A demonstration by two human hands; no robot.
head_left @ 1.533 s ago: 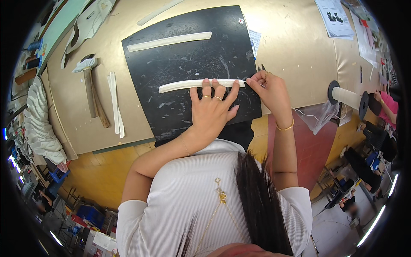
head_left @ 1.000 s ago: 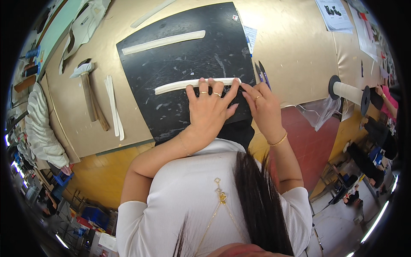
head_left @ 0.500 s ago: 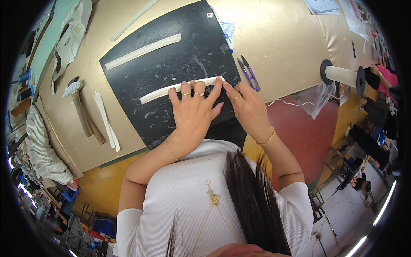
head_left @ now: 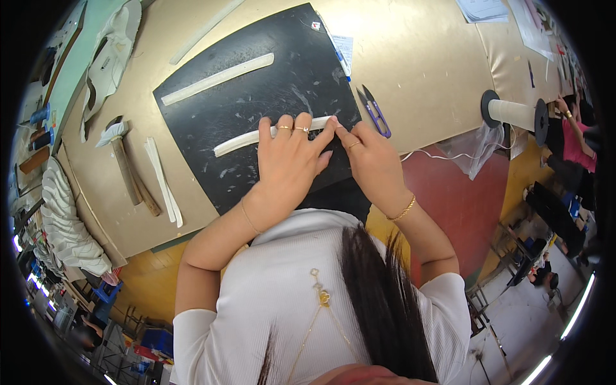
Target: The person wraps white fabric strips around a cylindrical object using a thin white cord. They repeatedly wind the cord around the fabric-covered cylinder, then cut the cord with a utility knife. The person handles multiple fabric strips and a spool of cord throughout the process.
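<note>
A narrow white strip (head_left: 239, 141) lies slightly bent across the black board (head_left: 305, 64). My left hand (head_left: 285, 163) is laid over it, fingers stretched and resting along its length, the index fingertip near its right end and the thumb apart. At that right end, my right hand (head_left: 375, 157) is closed, thumb and index pinching the tip of the strip; the exact grip is partly hidden by the fingers. Farther up the board is a second, flat off-white strip (head_left: 218, 79), which neither hand touches.
Purple-handled thread snips (head_left: 376, 112) and a pen (head_left: 340, 54) lie right of the board. To the left are a hammer (head_left: 124, 160), more white strips (head_left: 163, 183) and stacked white pieces (head_left: 70, 221). A spool (head_left: 513, 114) of cream tape stands at the right edge.
My left hand's outer fingers have drawn closer together and slid a little to the right along the strip. My right hand stays at the strip's right end.
</note>
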